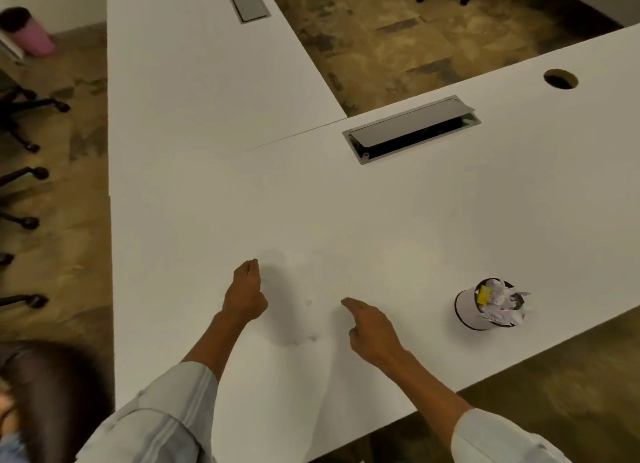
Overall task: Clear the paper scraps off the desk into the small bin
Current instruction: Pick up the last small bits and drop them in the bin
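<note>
A small white bin [472,310] stands on the white desk [381,220] at the right, filled to the rim with crumpled white scraps [502,301] and one yellow piece [483,295]. My left hand [246,294] hovers over the desk left of centre with its fingertips pinched together; whether a tiny scrap sits in them I cannot tell. My right hand [372,327] reaches over the desk with its index finger stretched out and the other fingers curled, holding nothing. Two or three tiny pale specks [308,303] lie on the desk between my hands.
A metal cable hatch [412,128] with its lid half open and a round grommet hole [560,78] sit at the desk's far side. A second desk [194,64] joins at the back left. Office chair bases [24,116] and a pink bin [33,34] stand on the floor at left.
</note>
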### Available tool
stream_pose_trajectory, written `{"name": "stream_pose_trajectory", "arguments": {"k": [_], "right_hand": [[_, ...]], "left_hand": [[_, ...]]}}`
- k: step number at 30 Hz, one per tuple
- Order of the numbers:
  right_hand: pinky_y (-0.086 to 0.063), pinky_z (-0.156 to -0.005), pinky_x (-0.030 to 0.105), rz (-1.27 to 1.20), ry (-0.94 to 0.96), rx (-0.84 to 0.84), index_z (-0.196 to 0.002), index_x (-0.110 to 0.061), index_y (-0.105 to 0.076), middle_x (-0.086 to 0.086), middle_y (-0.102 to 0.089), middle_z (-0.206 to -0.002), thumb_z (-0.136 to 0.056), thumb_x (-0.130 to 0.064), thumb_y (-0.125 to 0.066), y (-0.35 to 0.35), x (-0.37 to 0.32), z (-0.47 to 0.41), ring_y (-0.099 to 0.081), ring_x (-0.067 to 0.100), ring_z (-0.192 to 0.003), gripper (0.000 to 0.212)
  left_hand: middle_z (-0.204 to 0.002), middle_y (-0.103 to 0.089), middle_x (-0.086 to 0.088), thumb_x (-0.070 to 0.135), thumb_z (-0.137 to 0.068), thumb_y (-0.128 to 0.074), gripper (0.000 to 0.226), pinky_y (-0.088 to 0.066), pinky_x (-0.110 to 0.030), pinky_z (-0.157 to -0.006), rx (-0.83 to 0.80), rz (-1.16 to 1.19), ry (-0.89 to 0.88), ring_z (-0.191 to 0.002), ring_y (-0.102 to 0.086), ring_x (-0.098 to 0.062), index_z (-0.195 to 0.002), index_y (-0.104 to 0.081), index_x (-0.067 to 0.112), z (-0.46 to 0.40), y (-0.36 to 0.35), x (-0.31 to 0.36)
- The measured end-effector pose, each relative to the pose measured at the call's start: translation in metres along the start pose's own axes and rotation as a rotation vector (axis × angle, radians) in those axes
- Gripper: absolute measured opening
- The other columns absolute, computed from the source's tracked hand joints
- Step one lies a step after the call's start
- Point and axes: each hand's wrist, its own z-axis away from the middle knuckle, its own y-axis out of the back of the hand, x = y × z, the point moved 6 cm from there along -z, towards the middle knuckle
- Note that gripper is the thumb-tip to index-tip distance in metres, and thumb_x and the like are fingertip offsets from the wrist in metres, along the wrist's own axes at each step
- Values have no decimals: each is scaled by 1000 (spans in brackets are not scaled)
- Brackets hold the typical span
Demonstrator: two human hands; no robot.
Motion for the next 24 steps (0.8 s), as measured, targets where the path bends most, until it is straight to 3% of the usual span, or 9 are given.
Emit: {"name": "stream_pose_trajectory", "arguments": {"k": [5, 9, 15, 17, 20, 24], "right_hand": [[-8, -123, 39, 325, 250, -195, -154, -11, -7, 5, -4, -164, -93, -9, -47, -63, -48, -32, -3, 19, -151, 73], [-3, -123, 42, 455, 316, -181, -153, -7, -3, 9, 1, -163, -94, -15, -46, -82, -60, -38, 5, 22, -151, 74], [3, -122, 40, 451, 405, -200, -154, -9, -6, 6, 0, -163, -92, -13, -41, -94, -53, -6, 3, 21, -151, 71], [0, -123, 43, 382, 380, -135, -154, -9, -11, 4, -2, -161, -90, -14, -44, -88, -47, 4, -3, 21, -151, 72], [5, -121, 49, 354, 131, 19, -153, -10, -12, 1, 3, -159, -92, -27, -42, -78, -24, 20, 0, 21, -151, 71], [2, -115, 62, 410, 19, -40, -152, -5, -9, 13, -1, -162, -94, -52, -33, -107, -17, 39, 3, 28, -150, 78]], "left_hand": [[-161, 11, -14, 0, -85, -50, 86, -17, -37, -121, -241, -128, -80, -150, 8, -27, -150, 7, 2, 1, -32, -29], [-160, 17, -13, -5, -83, -47, 87, -20, -39, -121, -215, -179, -171, -149, 12, -29, -149, 10, 3, 7, -52, -27], [-161, 11, -9, -9, -85, -41, 82, -13, -36, -123, -148, -210, -371, -150, 8, -23, -151, 4, 6, 40, -73, -15], [-163, 1, -6, -5, -86, -42, 78, -14, -30, -122, -119, -139, -410, -150, -2, -20, -152, -2, 10, 55, -75, -16], [-159, -23, -7, 15, -86, -55, 75, -29, -29, -116, -24, 80, -312, -146, -25, -22, -151, -18, 12, 72, -66, -27], [-147, -40, -9, 28, -80, -68, 77, -41, -32, -106, 72, 217, -146, -135, -40, -23, -145, -32, 9, 81, -58, -42]]}}
